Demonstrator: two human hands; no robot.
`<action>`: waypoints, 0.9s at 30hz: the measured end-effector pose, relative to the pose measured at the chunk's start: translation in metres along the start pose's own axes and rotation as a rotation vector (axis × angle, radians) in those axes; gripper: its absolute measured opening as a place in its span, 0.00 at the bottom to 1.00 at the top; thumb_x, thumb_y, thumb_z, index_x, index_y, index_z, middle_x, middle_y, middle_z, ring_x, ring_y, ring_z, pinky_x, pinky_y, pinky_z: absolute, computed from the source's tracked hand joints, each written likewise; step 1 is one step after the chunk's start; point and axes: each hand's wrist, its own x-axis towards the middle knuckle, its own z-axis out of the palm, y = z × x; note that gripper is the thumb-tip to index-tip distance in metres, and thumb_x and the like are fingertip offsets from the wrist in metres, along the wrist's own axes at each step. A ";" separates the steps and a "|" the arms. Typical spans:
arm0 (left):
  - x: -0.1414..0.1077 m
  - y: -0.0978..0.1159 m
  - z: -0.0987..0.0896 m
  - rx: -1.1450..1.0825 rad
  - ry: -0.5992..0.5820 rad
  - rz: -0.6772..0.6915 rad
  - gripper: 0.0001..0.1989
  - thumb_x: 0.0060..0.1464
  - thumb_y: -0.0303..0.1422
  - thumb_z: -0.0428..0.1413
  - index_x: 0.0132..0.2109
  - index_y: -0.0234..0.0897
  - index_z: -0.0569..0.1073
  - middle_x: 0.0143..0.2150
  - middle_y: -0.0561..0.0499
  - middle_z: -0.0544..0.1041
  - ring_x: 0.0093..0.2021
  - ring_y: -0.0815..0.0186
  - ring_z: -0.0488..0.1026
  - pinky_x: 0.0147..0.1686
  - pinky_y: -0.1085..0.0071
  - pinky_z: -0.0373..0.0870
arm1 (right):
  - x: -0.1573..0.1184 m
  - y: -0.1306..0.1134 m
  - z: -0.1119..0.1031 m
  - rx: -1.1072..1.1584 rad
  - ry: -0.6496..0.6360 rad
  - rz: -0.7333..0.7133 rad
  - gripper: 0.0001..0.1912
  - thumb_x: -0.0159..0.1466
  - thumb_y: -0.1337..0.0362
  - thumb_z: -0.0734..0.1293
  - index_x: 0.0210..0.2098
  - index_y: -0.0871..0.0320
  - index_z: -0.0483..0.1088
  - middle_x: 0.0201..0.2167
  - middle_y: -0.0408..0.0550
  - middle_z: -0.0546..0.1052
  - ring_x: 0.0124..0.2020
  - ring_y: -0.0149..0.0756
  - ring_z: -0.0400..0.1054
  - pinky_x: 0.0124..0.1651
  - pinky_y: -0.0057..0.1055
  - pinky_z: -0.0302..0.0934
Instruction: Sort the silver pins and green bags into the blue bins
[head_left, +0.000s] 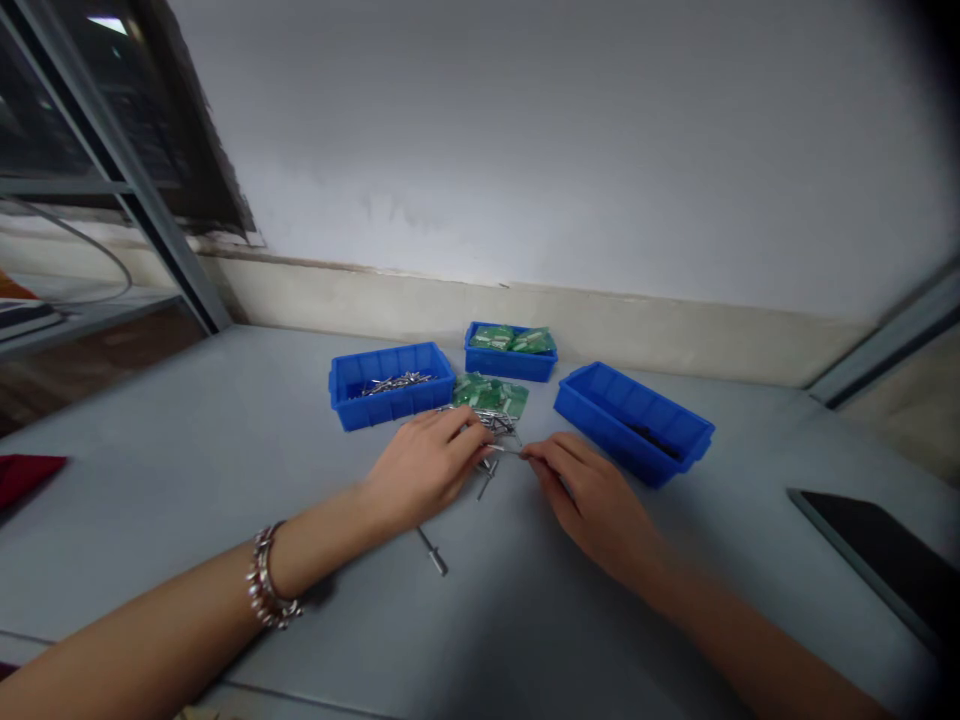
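Observation:
My left hand (439,457) is closed at the front of a small pile of silvery rivets (496,422), its fingertips on one end of a thin metal rivet (506,451). The other end of that rivet is pinched in my right hand (581,490). Green packets (491,393) lie just behind the pile. One loose rivet (487,480) rests between my hands, and another rivet (433,552) lies nearer, below my left hand.
A blue bin of rivets (392,387) stands at the left, a blue bin of green packets (511,352) at the back, and a blue bin with dark pieces (634,423) at the right. A dark flat device (874,550) lies far right; red cloth (28,478) at the left edge.

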 end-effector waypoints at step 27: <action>-0.002 0.000 0.001 -0.027 0.038 0.031 0.13 0.60 0.33 0.41 0.36 0.33 0.67 0.32 0.48 0.69 0.31 0.67 0.66 0.27 0.72 0.63 | 0.001 -0.002 -0.001 -0.013 -0.013 0.006 0.08 0.63 0.65 0.56 0.37 0.57 0.66 0.31 0.48 0.70 0.35 0.38 0.65 0.38 0.34 0.60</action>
